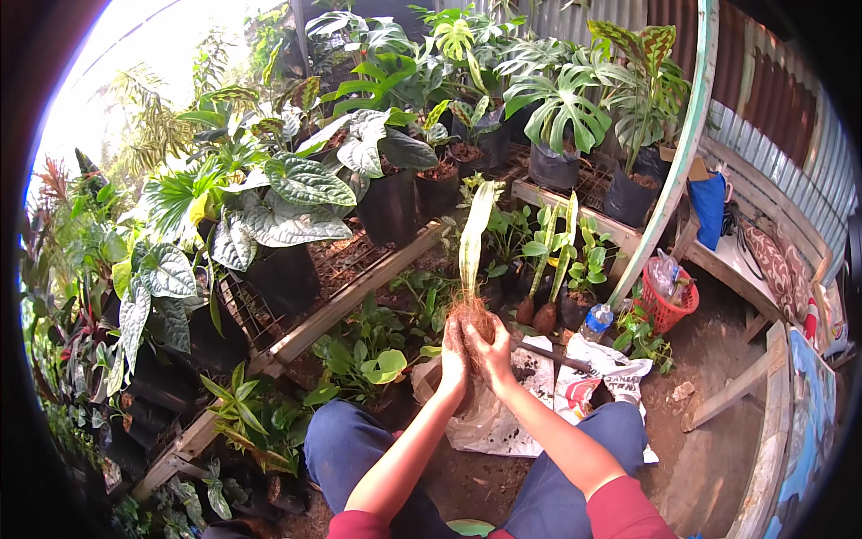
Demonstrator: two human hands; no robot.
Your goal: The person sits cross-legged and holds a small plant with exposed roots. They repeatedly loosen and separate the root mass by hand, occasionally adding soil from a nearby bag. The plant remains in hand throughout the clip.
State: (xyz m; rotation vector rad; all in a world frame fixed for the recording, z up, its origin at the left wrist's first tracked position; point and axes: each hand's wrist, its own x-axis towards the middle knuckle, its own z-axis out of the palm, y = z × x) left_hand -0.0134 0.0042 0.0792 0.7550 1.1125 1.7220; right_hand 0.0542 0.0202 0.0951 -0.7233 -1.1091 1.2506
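Observation:
Between my cupped palms is the fibre-covered root ball (473,318) of a snake plant, whose single pale, yellow-green leaf (473,239) stands upright above it. My left hand (454,357) presses on one side of the ball and my right hand (493,354) wraps the other, fingers curled around it. Below my hands lies a soil-specked white plastic sheet (495,428) on the ground. Just beyond to the right, two more snake plants with brown, wrapped-looking root balls (545,316) stand side by side. A dark rod-like handle (555,357) lies behind my right wrist.
A white printed sack (599,370) and a water bottle (597,322) are right of the sheet. Farther right stands a red plastic basket (668,303). A wooden-framed rack (350,296) with black-bagged plants runs along the left. A painted post (673,168) rises at right.

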